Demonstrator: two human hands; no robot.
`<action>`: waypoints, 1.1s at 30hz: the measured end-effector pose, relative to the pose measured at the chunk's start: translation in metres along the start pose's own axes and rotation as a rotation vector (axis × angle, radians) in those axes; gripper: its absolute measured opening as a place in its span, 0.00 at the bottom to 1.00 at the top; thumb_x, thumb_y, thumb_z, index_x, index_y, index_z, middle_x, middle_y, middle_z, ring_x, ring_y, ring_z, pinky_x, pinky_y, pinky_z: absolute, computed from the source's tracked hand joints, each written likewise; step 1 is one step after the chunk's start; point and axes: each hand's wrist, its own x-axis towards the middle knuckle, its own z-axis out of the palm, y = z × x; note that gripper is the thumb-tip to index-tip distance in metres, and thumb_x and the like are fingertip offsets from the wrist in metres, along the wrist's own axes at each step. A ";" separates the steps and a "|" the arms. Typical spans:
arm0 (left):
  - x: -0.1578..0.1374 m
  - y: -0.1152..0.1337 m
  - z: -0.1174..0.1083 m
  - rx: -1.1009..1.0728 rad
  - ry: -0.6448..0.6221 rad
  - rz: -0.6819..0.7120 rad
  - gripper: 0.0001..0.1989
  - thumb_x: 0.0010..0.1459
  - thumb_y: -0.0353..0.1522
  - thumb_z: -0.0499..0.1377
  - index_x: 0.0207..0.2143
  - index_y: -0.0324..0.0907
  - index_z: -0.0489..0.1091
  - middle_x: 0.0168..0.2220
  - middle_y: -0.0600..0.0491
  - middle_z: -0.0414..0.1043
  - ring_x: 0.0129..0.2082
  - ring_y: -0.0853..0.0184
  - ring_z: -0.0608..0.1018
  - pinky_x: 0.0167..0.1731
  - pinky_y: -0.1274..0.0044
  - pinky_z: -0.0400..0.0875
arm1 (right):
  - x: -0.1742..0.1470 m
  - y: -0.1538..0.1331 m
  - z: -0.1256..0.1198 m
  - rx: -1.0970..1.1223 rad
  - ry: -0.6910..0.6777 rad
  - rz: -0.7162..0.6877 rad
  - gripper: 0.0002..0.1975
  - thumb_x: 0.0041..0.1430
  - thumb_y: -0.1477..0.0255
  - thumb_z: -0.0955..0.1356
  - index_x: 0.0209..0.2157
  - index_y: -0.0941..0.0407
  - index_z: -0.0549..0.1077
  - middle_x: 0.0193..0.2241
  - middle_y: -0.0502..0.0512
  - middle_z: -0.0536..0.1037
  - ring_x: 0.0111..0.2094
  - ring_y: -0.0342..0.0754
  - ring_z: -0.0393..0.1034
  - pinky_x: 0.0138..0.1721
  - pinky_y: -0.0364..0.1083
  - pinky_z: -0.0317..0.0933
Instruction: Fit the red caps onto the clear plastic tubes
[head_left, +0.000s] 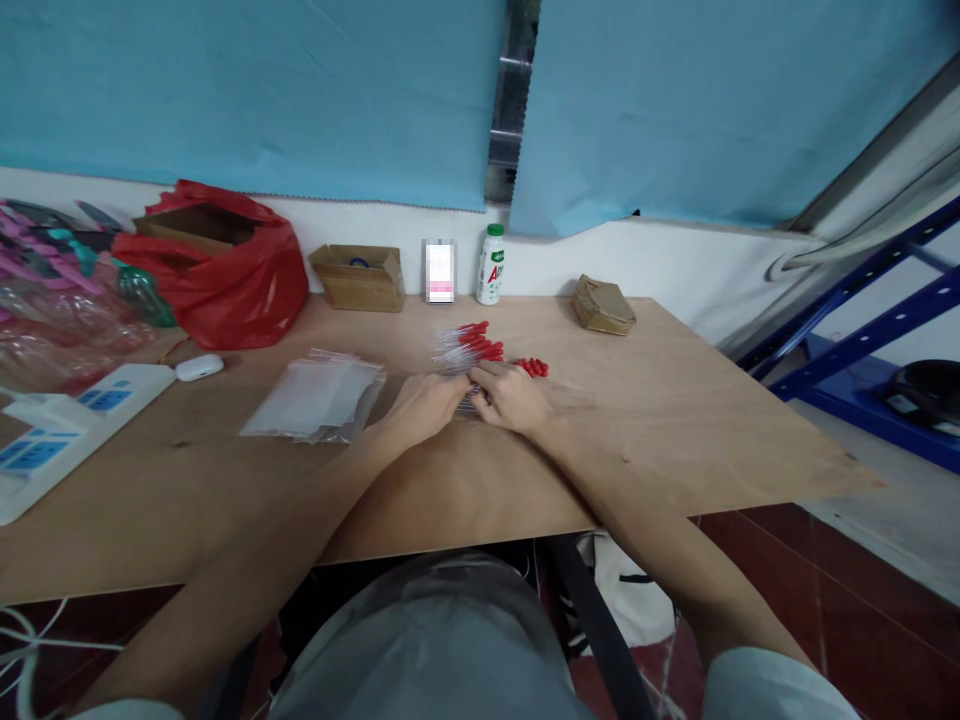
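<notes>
My left hand and my right hand meet over the middle of the wooden table, fingers bent and closed. Thin, shiny rods show between and below my fingertips. A bunch of red ends sticks out past the right hand, seemingly belonging to these rods; the hand hides the middle. Just beyond my hands lies a loose pile of red-ended thin sticks with clear or pale shafts; their exact kind is too small to tell. To the left of my left hand, clear zip bags lie in a flat stack.
Along the wall stand a red plastic bag, an open cardboard box, a blurred white item, a green-capped bottle and a small carton. A power strip and white case lie left. Blue shelving stands right.
</notes>
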 end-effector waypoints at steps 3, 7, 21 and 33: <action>-0.001 -0.001 -0.001 -0.002 0.010 0.020 0.20 0.75 0.35 0.45 0.50 0.43 0.77 0.41 0.43 0.83 0.39 0.55 0.84 0.37 0.69 0.70 | -0.001 0.003 0.001 0.021 0.021 -0.027 0.06 0.66 0.75 0.63 0.35 0.56 0.71 0.34 0.56 0.74 0.35 0.49 0.66 0.36 0.47 0.53; -0.002 -0.007 0.003 -0.010 0.075 0.008 0.20 0.76 0.39 0.46 0.51 0.45 0.76 0.42 0.45 0.83 0.39 0.56 0.84 0.37 0.69 0.70 | -0.002 0.008 -0.001 0.061 0.034 -0.071 0.08 0.68 0.74 0.61 0.38 0.56 0.71 0.37 0.58 0.75 0.39 0.52 0.67 0.42 0.48 0.58; -0.007 -0.010 0.001 -0.035 0.158 -0.053 0.19 0.76 0.43 0.47 0.50 0.47 0.76 0.44 0.49 0.82 0.42 0.60 0.82 0.40 0.72 0.70 | -0.004 0.016 0.002 0.146 -0.028 0.091 0.15 0.78 0.63 0.59 0.46 0.55 0.73 0.41 0.58 0.80 0.42 0.50 0.74 0.41 0.45 0.57; -0.006 -0.007 0.003 -0.028 0.087 0.003 0.15 0.75 0.35 0.48 0.50 0.45 0.74 0.45 0.48 0.82 0.42 0.60 0.82 0.40 0.71 0.70 | -0.002 0.002 -0.005 0.051 -0.047 0.152 0.09 0.70 0.66 0.64 0.43 0.55 0.73 0.39 0.56 0.80 0.35 0.49 0.71 0.33 0.45 0.51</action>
